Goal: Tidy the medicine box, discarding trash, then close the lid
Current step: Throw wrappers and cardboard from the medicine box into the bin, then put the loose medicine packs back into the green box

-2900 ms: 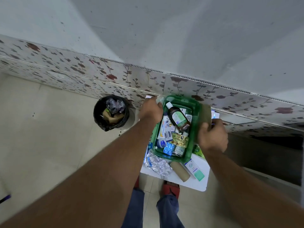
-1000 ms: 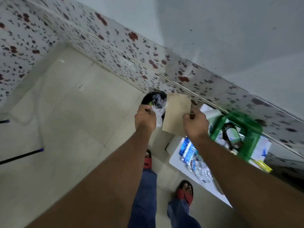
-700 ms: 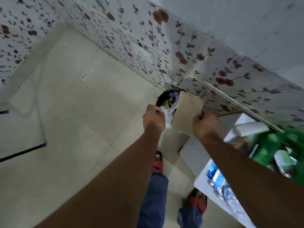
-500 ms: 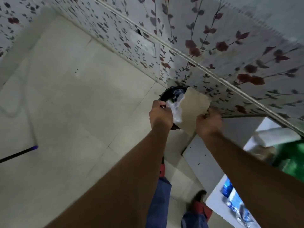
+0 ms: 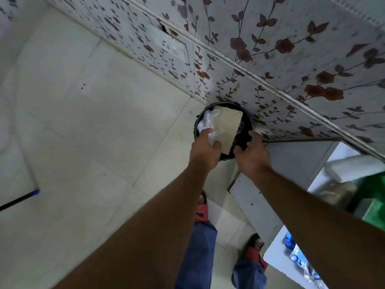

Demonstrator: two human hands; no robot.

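A black trash bin (image 5: 246,132) stands on the floor against the floral wall. A brown paper envelope (image 5: 226,127) and a crumpled clear plastic wrapper (image 5: 206,122) lie tilted in its mouth. My left hand (image 5: 205,151) hovers at the bin's near-left rim with finger and thumb apart, the plastic against its fingertips. My right hand (image 5: 251,155) is at the near-right rim, fingers spread, holding nothing. The green medicine box (image 5: 373,207) shows blurred at the right edge on a white table (image 5: 275,255), its contents hidden.
Blue and silver blister packs (image 5: 296,255) lie on the table's near edge. A whitish roll (image 5: 354,165) sits behind the box. My feet in red sandals (image 5: 201,209) stand beside the table. A black stick with a blue tip (image 5: 19,200) lies at the left.
I turned from the table to the bin and carried the envelope and the plastic wrapper over it. Both hands have opened and the two pieces now rest in the bin's mouth.
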